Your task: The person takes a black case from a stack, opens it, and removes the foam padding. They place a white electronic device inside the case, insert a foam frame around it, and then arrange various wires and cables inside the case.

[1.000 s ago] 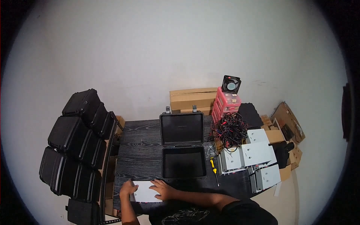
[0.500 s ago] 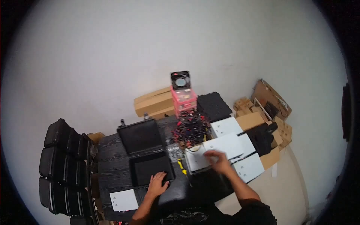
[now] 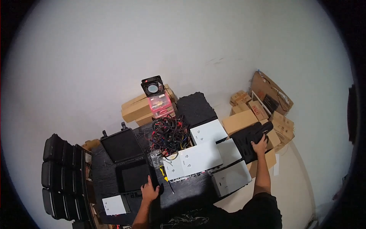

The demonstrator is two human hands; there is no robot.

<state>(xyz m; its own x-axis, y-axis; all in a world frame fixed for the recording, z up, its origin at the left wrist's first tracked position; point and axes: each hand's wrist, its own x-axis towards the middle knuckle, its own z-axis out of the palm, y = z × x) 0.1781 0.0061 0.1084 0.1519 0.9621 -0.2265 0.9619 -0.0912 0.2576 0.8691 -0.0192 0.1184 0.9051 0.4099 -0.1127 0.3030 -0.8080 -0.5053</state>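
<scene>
Fingers of the right hand (image 3: 260,145) curl around a black foam block (image 3: 251,140) at three o'clock; the left hand (image 3: 149,191) lies spread on the open black hard-shell case (image 3: 131,176) at seven o'clock.

Wires (image 3: 169,133) behind boxes (image 3: 200,157), right of case (image 3: 127,160)

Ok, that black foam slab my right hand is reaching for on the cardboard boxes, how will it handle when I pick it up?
The black foam slab probably weighs little for its size, since it looks like cut case padding. It may flex or droop if lifted by one edge, where the right hand touches it. Its matte surface should grip rather than slip.
</scene>
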